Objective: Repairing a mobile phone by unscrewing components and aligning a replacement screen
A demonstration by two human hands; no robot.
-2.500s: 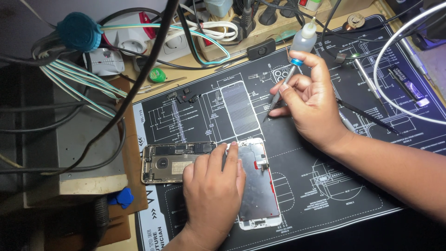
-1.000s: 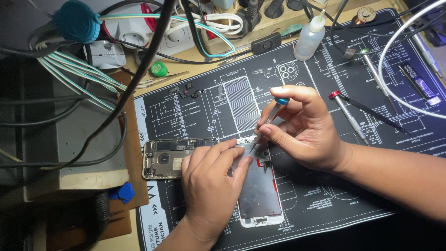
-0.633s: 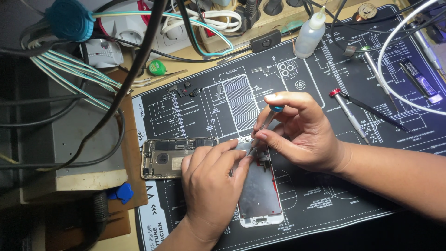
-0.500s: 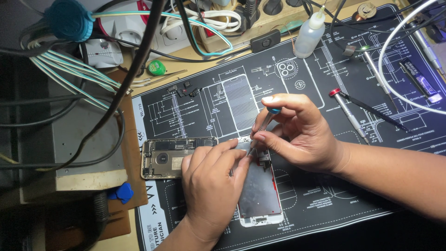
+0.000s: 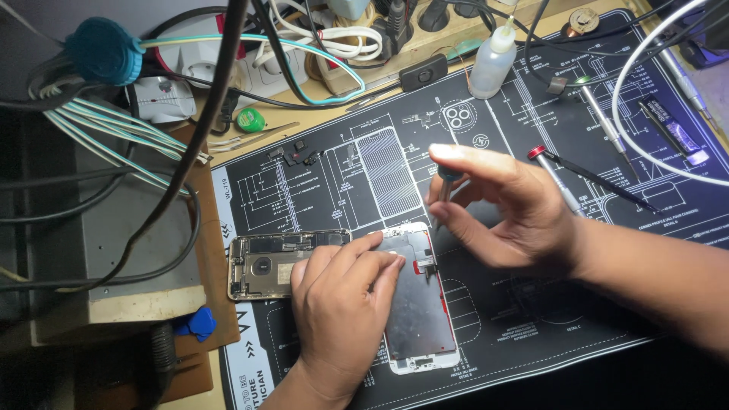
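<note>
A phone screen panel [image 5: 422,304] lies face down on the black repair mat [image 5: 531,319], next to the opened phone body [image 5: 262,266] at its left. My left hand [image 5: 342,311] presses flat on the panel's left side and upper edge, fingers spread. Just above the panel's top right corner, my right hand [image 5: 505,209] pinches a small blue-capped screwdriver [image 5: 446,182]. The screwdriver's tip hangs a little above the panel.
On the mat's right side lie a red-capped screwdriver [image 5: 558,178], a green-capped one [image 5: 600,114] and black tweezers [image 5: 607,186]. A white dropper bottle [image 5: 492,64] stands at the back. Tiny parts [image 5: 300,156] sit upper left. Cables and a power strip [image 5: 197,72] crowd the far left.
My right hand has lifted the screwdriver up and away from the panel's top edge, where its tip was working a moment ago. My left hand has stayed on the panel.
</note>
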